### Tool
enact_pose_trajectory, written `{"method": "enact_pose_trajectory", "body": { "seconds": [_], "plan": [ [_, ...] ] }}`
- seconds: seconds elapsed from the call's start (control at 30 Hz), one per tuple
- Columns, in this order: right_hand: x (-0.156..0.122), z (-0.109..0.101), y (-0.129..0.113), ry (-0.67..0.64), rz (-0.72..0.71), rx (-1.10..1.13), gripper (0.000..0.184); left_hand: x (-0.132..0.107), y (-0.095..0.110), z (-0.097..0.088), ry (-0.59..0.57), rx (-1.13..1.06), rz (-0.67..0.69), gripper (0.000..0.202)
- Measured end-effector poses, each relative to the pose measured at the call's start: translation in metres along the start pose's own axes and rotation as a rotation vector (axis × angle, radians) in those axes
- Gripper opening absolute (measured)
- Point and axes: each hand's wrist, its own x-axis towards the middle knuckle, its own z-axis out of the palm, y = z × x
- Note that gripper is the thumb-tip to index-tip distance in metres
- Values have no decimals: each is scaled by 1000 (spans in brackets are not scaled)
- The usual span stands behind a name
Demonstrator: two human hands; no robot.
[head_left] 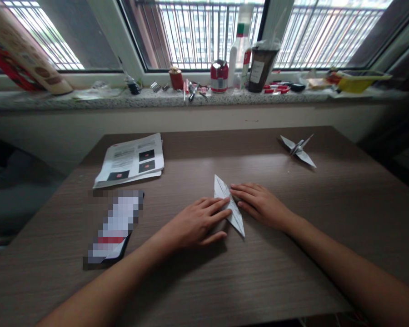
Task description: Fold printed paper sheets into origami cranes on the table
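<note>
A folded piece of white printed paper (236, 220), long and pointed at both ends, lies on the brown table between my hands. My left hand (202, 220) rests with fingers spread, its fingertips on the middle of the folded paper. My right hand (257, 203) lies low at the paper's right edge, fingers stretched out toward it; its fingertips touch or nearly touch that edge. Part of the paper's left side is covered by my left fingers. Farther back on the right sits a finished-looking origami crane (298, 149) of similar paper, wings spread.
A stack of printed sheets (131, 159) lies at the back left, with a blurred phone (117, 227) nearer me. Along the stone windowsill (150, 102) stand a red can (219, 76), a dark drink cup (261, 68), bottles, small tools and a yellow container (356, 82).
</note>
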Motion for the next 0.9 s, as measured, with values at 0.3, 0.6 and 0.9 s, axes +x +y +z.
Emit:
{"method": "enact_pose_trajectory", "body": {
  "seconds": [0.3,0.6,0.9],
  "plan": [
    [1,-7,-13,78,-48,50,31,2,-1,9,41,59,-54,64],
    [-1,-3,-18,59,-132,13,35,3,-2,14,76,87,-107,61],
    [2,4,-15,62,-157,-13,31,4,-5,15,162,62,-98,52]
  ]
}}
